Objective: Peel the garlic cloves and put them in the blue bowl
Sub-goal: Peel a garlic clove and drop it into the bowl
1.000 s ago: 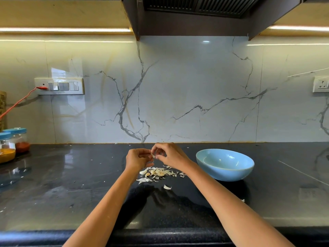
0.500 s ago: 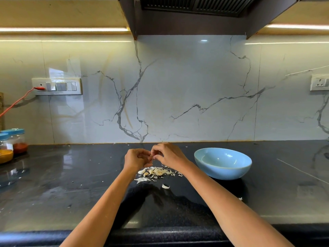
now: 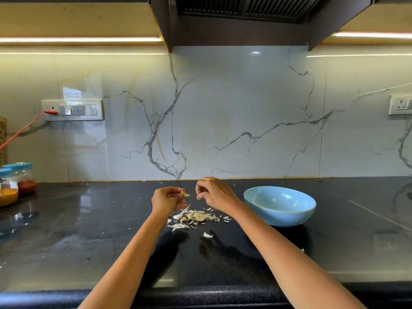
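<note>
a: black shiny counter [image 3: 66, 253], and on the far left two jars [image 3: 15, 184] with blue lids. nothing to do with the garlic, right?

b: right. next comes the left hand [image 3: 166, 200]. its fingers are curled and they pinch a garlic clove [image 3: 185, 194] at the tips. the clove looks pale, with some skin maybe on it. i can't tell for sure.

a: and under the hands?

b: a little heap of peels [image 3: 196, 217] on the counter, with a few bits that could be whole cloves. too small to tell which.

a: the right hand [image 3: 215, 195]?

b: just beside the left one, not touching it. fingers curled in, and there is a tiny pale bit at the fingertips, maybe a scrap of skin. i can't tell for sure.

a: then the blue bowl [image 3: 279, 216]?

b: it sits on the counter to the right of the heap. i see no garlic inside it. so i think the job is at an early stage: one clove is being peeled, and none is in the bowl yet.
</note>
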